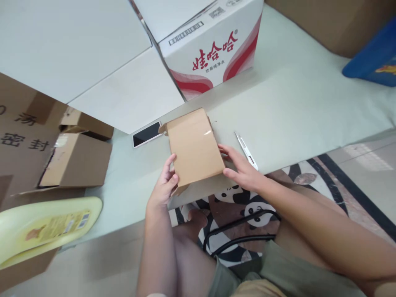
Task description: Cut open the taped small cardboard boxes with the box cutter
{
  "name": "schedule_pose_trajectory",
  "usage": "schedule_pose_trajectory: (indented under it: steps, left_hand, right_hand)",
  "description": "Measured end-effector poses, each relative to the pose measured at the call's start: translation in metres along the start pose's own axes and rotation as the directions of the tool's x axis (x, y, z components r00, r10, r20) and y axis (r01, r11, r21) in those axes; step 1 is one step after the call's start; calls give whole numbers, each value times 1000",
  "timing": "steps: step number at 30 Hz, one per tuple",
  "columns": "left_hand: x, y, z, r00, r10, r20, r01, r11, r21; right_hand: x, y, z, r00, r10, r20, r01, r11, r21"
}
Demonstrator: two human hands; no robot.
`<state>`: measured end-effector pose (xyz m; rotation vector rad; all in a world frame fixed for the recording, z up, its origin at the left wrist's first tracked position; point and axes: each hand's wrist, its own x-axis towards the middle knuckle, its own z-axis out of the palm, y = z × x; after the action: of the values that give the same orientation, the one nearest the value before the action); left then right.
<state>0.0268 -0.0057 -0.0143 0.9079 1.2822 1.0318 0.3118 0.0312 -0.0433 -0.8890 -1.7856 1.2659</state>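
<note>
Bare left hand at the left side of a small, plain brown cardboard box; bare right hand at its right side. Fingers of both hands clamped on the box from opposite sides, right-hand fingers slightly spread. Box is at the near edge of the pale green-covered desk; cannot tell if it rests there. Slim white utility knife lies just beyond the right hand. White-framed, black-screened phone lies near the box's far-left corner. Farther: white carton with red lettering.
</note>
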Motion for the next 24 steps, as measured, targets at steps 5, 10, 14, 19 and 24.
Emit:
schedule_pose_trajectory:
  steps: [5,10,14,19,24]
  left_hand:
    - [15,-3,5,972,206,-112,-190,972,137]
    - [13,-7,-6,948,318,-9,-318,948,32]
    - [-4,-4,-12,959,157,238,-184,978,100]
    - [5,-9,-9,969,238,72,-248,938,241]
    - [22,-18,-10,947,321,13,-319,935,157]
  right_hand:
    - [10,3,4,990,121,-70,-116,991,70]
    - [18,2,13,966,173,-190,-165,985,59]
    - [24,3,16,954,184,-236,-175,983,60]
    - [26,2,15,957,181,-227,-168,983,78]
    - [27,4,15,966,186,-179,-164,978,132]
